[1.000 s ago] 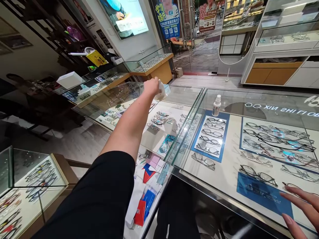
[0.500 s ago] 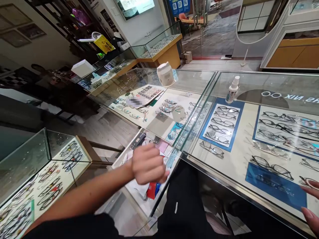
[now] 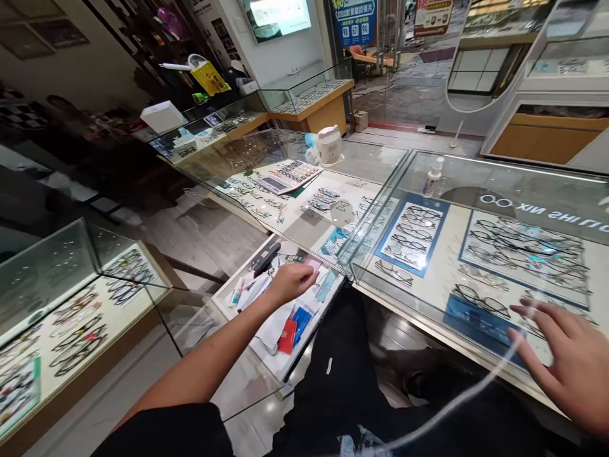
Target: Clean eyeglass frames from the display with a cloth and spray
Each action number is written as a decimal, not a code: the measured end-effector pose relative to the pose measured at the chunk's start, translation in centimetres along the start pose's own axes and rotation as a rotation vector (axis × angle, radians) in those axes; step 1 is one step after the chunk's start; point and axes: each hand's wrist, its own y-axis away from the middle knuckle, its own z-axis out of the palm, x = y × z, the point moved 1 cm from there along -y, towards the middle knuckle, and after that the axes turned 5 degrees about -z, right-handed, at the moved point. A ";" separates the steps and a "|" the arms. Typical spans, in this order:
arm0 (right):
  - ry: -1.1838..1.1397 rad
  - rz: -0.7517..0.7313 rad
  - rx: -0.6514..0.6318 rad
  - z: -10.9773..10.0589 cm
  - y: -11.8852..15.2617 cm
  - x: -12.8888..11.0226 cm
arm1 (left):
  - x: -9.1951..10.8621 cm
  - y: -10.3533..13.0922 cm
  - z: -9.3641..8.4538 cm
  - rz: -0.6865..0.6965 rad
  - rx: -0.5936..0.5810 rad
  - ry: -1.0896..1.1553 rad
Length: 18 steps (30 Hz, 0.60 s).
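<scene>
My left hand [image 3: 291,283] is closed in a fist above a pulled-out drawer [image 3: 219,298]; whether anything is inside it is hidden. Below it lie a red packet [image 3: 287,336], a blue packet [image 3: 301,322], white papers and a black case [image 3: 266,258]. At the right, my right hand [image 3: 571,358] has its fingers apart over the glass counter, close to dark-framed glasses [image 3: 481,301] on a blue card [image 3: 476,325]. A blurred, whitish see-through strand [image 3: 469,397] curves from near its fingertips to a crumpled clear piece [image 3: 364,440] by my lap; I cannot tell if they touch.
Under the glass, several eyeglasses lie on a blue-edged tray [image 3: 445,222]. On top stand a spray bottle [image 3: 432,178], a calculator [image 3: 290,178] and a white rounded device [image 3: 330,145]. Another glass case [image 3: 157,289] with eyeglasses is at the left; a stretch of floor [image 3: 193,241] lies between.
My right hand has come further into view, moving left over the counter. My left fist has shifted slightly up. The whitish strand has appeared, and the view has turned slightly.
</scene>
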 end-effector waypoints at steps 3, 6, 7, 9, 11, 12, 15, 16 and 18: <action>-0.008 -0.017 -0.083 -0.6 -0.5 -1.1 | -0.1 -0.2 -0.1 -0.010 0.010 0.020; -0.032 0.012 -0.091 -1.0 -0.8 -2.0 | -0.8 -0.6 -0.7 -0.033 0.052 0.032; -0.052 0.023 -0.093 -1.2 -0.8 -2.1 | -1.1 -0.8 -0.9 -0.040 0.069 0.033; -0.114 0.055 -0.056 -1.8 -1.1 -1.8 | -1.5 -1.0 -1.5 -0.057 0.107 0.044; -0.143 0.100 0.034 -2.7 -1.8 -0.6 | -1.6 -1.0 -2.0 -0.074 0.131 0.055; -0.128 0.125 0.083 -3.2 -2.5 0.4 | -1.5 -1.0 -2.2 -0.080 0.136 0.055; 0.005 0.178 0.115 -4.4 -5.7 4.4 | -1.0 -0.9 -2.6 -0.088 0.135 0.039; 0.037 0.181 0.089 -4.4 -7.1 5.7 | -0.8 -0.8 -2.7 -0.086 0.131 0.030; 0.074 0.171 0.010 -4.1 -9.9 7.9 | -0.5 -0.8 -2.9 -0.075 0.131 0.013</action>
